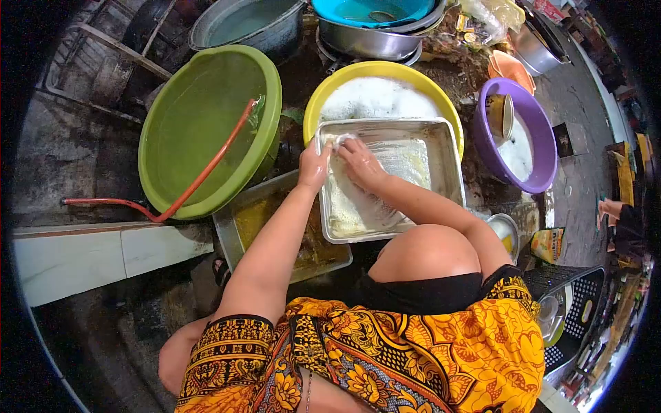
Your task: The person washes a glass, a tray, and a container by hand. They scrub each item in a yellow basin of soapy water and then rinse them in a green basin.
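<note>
Left grip (315, 165) closed on the left rim of the metal pan (444, 175), near its far corner. Right grip (361, 164) is inside the pan, fingers bent down at the far left; white stuff under the fingertips, can't tell if sponge or just foam, so can't call it open or closed. Pan sits in front of the person, far edge overlapping the yellow tub (385, 67), which is full of suds (379, 96). Pan base is smeared with lather. Murky tray (224, 227) on the floor, partly under the left forearm. Green tub (275, 103) left, water inside, red hose (224, 151) over its rim. Purple tub (547, 138) right, foam plus a yellow can (497, 113) inside.
</note>
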Demonstrator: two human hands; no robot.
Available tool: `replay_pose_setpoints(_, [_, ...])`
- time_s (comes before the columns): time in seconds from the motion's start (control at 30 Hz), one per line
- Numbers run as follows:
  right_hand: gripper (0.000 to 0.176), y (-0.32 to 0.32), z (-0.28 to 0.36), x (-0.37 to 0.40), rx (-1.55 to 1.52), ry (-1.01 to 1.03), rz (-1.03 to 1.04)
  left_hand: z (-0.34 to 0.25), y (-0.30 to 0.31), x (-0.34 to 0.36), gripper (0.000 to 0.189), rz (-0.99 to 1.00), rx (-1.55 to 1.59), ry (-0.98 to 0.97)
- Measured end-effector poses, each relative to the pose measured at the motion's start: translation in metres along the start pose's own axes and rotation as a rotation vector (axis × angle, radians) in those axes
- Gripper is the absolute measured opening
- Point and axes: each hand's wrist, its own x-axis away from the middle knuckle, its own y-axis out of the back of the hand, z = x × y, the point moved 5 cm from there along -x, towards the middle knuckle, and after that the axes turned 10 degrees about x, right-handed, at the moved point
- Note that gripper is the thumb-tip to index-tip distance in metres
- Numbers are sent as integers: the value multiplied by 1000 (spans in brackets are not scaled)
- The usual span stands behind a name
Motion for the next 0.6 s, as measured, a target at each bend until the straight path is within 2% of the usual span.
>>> replay_pose_setpoints(0.13, [35, 2, 10, -2, -127, -6, -147, -2, 2, 3, 32, -23, 1, -32])
replay_pose_setpoints(0.2, [35, 1, 13, 12, -203, 170, 209, -3, 2, 3, 32, -42, -5, -66])
replay_pose_setpoints(0.23, [35, 10, 16, 21, -197, 163, 198, 0, 2, 2, 32, -64, -4, -88])
replay_pose_setpoints(0.3, [33, 25, 32, 46, -183, 407, 318, -1, 2, 0, 31, -64, -22, -106])
replay_pose_setpoints(0.33, [33, 32, 26, 51, -176, 396, 323, -4, 2, 1, 31, -38, -15, -86])
replay_pose_setpoints(0.4, [34, 42, -6, 59, 147, 97, 330, -14, -1, 7, 32, -12, 38, -50])
replay_pose_setpoints(0.5, [38, 58, -69, 82, 477, -161, 215, -6, -1, 4, 32, -9, 74, -43])
replay_pose_setpoints(0.57, [34, 62, -93, 107, 535, -265, 267, -4, 0, 4, 32, -7, 49, -30])
replay_pose_setpoints(0.6, [34, 65, -83, 112, 541, -263, 268, -6, 1, 4, 31, -19, 31, -42])
